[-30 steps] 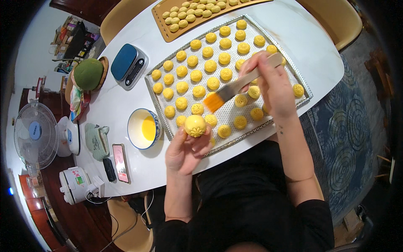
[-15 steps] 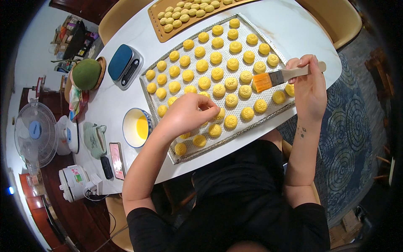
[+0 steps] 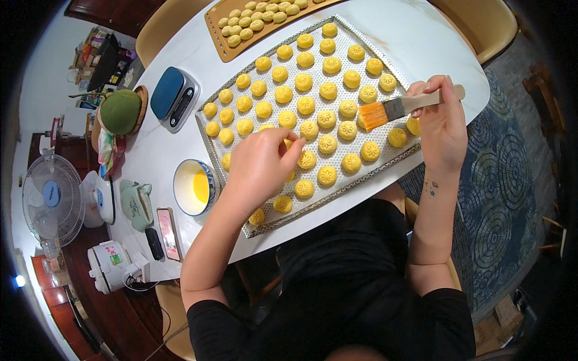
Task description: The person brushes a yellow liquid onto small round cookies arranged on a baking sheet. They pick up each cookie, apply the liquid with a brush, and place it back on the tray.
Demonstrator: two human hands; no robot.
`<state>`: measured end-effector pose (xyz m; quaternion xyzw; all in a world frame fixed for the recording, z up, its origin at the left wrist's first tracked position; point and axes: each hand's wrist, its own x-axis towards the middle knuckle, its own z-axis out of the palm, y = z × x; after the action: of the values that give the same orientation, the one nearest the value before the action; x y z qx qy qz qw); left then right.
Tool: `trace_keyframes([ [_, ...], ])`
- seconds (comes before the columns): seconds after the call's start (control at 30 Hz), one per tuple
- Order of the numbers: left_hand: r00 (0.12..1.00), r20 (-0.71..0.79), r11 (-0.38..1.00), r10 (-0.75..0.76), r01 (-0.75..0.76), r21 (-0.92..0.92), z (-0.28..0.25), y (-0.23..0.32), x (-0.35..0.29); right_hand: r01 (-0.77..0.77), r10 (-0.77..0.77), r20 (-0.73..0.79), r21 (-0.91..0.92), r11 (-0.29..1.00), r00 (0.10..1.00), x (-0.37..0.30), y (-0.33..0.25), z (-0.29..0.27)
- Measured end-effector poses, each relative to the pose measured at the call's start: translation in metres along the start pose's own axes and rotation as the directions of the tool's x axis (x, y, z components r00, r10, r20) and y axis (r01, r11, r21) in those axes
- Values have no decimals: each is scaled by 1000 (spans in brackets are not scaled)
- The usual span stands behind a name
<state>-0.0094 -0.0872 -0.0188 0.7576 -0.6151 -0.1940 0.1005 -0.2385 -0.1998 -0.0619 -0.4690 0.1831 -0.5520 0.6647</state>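
A perforated metal baking tray (image 3: 212,146) on the white table holds rows of round yellow pastries (image 3: 328,91) with flower-pattern tops. My left hand (image 3: 259,165) reaches down onto the tray's near left part, its fingers curled around a pastry that the palm mostly hides. My right hand (image 3: 442,126) holds a wooden-handled pastry brush (image 3: 415,103) level over the tray's right end. The brush's orange bristles (image 3: 374,115) point left, just above the pastries.
A blue-rimmed bowl of yellow egg wash (image 3: 194,186) stands left of the tray. A blue kitchen scale (image 3: 174,98) sits behind it, and a brown board of small dough balls (image 3: 224,45) lies at the back. A phone (image 3: 167,231), a fan (image 3: 51,198) and chairs (image 3: 481,24) surround the table.
My left hand, which held a pastry up near my body, has come down onto the tray. My right hand has carried the brush from the tray's middle to its right end.
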Motion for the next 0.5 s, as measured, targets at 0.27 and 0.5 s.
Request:
trace_keyframes([
  [0.27,945,-98,943,311,-294,154,22,14,3,-48,48,-35,-22,999,998,1,2,17],
  [0.5,911,-278,942,304,-332,-58,16,-4,-16,-76,67,-69,-133,988,995,11,10,74],
])
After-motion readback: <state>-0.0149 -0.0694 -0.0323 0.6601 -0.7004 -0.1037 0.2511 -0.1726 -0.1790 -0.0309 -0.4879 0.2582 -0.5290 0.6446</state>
